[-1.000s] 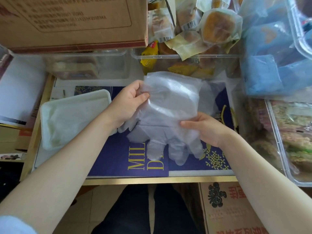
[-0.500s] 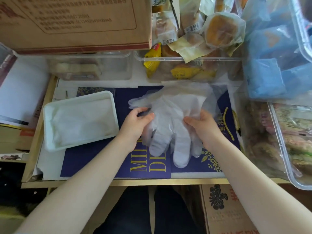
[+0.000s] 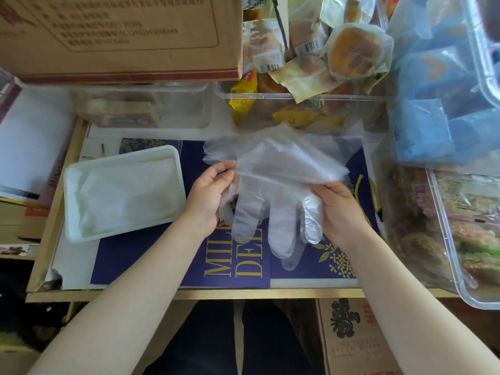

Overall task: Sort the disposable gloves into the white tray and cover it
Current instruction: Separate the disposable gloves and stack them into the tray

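Two hands are in view, the left hand point(image 3: 209, 194) and the right hand point(image 3: 339, 212), and between them hangs one bunch of clear disposable gloves point(image 3: 273, 182) (how many sheets it holds cannot be told). One white tray point(image 3: 121, 192) lies to the left of the left hand. Beyond the hands stand two clear tubs point(image 3: 297, 109), and a third clear tub point(image 3: 465, 234) sits right of the right hand. One cardboard box point(image 3: 119, 36) stands beyond the left hand.
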`<state>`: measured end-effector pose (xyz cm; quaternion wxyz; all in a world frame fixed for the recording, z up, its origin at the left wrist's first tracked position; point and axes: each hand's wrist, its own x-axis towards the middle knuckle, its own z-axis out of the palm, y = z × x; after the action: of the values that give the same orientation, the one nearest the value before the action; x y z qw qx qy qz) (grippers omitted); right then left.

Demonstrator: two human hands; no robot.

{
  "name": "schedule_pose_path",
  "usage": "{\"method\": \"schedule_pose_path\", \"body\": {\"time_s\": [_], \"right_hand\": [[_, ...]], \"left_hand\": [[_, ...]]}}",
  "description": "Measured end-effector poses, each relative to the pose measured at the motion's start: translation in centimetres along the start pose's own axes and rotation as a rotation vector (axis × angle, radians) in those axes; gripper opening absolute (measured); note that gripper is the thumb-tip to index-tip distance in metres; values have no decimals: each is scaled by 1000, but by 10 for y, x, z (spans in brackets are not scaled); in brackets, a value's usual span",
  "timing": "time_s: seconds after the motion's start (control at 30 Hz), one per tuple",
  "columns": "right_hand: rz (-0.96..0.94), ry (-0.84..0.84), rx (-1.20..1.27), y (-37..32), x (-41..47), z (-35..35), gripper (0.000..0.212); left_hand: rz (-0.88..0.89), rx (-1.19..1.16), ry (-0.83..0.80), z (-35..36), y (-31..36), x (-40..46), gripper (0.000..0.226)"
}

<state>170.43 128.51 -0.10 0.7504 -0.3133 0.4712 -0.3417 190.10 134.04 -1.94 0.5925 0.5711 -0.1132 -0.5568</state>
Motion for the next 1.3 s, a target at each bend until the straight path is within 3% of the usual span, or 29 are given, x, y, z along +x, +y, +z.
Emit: {"method": "schedule_pose_path", "body": {"time_s": [0.13, 0.23, 0.3, 0.37, 0.43, 0.53, 0.6, 0.73, 0.8, 0.87, 0.9, 0.93, 1.0, 1.07, 1.1, 1.2, 1.3], "right_hand": [[-76, -125, -90, -6, -5, -5, 17], [-200, -307, -335, -13, -2, -12, 23], [-262, -324, -523, -17, 1, -13, 23], [-351, -261, -655, -17, 3, -12, 29], [-426, -109, -793, -12, 5, -11, 32], [-458, 147, -865, -3, 8, -4, 13], [-410, 185, -812, 2, 8, 4, 6], [-308, 155, -731, 12, 5, 17, 27], [-266, 159, -804, 12, 4, 20, 41], [-297, 124, -987, 7, 7, 24, 80], [-345, 70, -1093, 3, 9, 27, 87], [-405, -12, -1178, -1, 11, 34, 83], [-451, -193, -1216, -7, 16, 52, 53], [-417, -341, -1110, -6, 15, 74, 14], [-406, -373, -1064, -3, 16, 84, 7], [-450, -324, -1074, 4, 19, 108, 35], [-478, -202, -1151, 7, 23, 126, 37]], "left_hand": [[-20, -62, -120, 0, 7, -1, 20], [-45, -60, -165, -3, 12, 0, 21], [-75, -22, -114, -7, 14, 4, 20], [-122, 51, -57, -9, 14, 5, 21], [-140, -26, -25, -11, 14, 6, 33], [-143, -254, -98, -12, 18, 2, 78], [-133, -206, -99, -8, 20, -3, 82], [48, 233, 91, 2, 20, -11, 18], [106, 336, 176, 1, 24, -11, 13], [166, 463, 157, -4, 32, -12, 6], [200, 534, 126, -6, 38, -15, 9], [227, 604, 93, -7, 43, -18, 19], [252, 689, 35, -11, 52, -25, 38], [249, 677, 12, -19, 59, -30, 39], [243, 652, 27, -24, 61, -30, 37], [363, 602, 188, -46, 63, -32, 51], [838, 919, 331, -71, 59, -40, 64]]}}
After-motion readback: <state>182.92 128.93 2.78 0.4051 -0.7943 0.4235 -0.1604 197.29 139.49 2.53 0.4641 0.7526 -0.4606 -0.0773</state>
